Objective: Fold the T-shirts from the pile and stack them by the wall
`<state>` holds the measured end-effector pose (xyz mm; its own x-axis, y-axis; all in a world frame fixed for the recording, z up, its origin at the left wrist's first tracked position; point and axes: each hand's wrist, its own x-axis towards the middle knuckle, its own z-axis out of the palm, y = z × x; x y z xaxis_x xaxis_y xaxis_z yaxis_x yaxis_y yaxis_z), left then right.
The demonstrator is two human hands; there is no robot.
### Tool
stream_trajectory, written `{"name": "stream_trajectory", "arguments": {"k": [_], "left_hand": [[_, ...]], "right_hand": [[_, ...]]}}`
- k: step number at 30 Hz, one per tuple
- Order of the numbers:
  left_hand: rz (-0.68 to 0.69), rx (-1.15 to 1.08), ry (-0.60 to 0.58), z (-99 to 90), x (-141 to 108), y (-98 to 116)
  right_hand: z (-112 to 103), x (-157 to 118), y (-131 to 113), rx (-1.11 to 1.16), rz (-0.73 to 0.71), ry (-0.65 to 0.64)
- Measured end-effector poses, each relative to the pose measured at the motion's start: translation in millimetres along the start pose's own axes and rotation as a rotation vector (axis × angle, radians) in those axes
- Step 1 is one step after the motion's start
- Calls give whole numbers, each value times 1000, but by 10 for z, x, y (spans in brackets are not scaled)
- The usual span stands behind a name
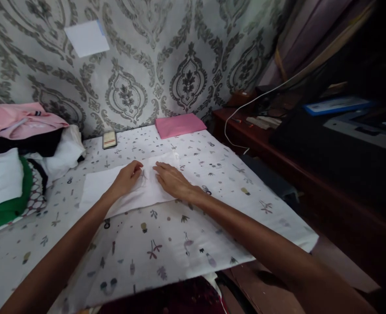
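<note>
A white cloth (98, 185), folded into a long flat strip, lies on the bed sheet in front of me. My left hand (127, 178) rests on its middle, the fingers loosely bent and a little apart. Opposite it, my right hand (170, 179) lies on the right part of the cloth with fingers stretched toward the left hand. Small creases run through the fabric in the narrow gap between both hands. Neither hand visibly grips the cloth, though the undersides of the fingers are hidden.
Clothes (22, 126) are piled at the left. A folded pink cloth (180, 125) and a small blurred card-like item (109, 139) lie by the patterned curtain (127, 91). To the right stands a dark wooden desk (261, 135), with a white cable (227, 117) hanging from it.
</note>
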<state>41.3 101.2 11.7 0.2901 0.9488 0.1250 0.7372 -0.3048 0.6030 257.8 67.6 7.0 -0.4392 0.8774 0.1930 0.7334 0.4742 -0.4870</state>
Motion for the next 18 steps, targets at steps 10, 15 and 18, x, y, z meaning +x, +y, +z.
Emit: {"name": "stream_trajectory", "arguments": {"k": [10,15,18], "left_hand": [[35,213,15,153,96,37],[-78,210,-35,128,140,55],[-113,314,-13,1,13,31]], "right_hand": [[335,59,163,-202,17,-50],[365,90,181,-214,36,-62],[385,98,198,-225,37,-63]]}}
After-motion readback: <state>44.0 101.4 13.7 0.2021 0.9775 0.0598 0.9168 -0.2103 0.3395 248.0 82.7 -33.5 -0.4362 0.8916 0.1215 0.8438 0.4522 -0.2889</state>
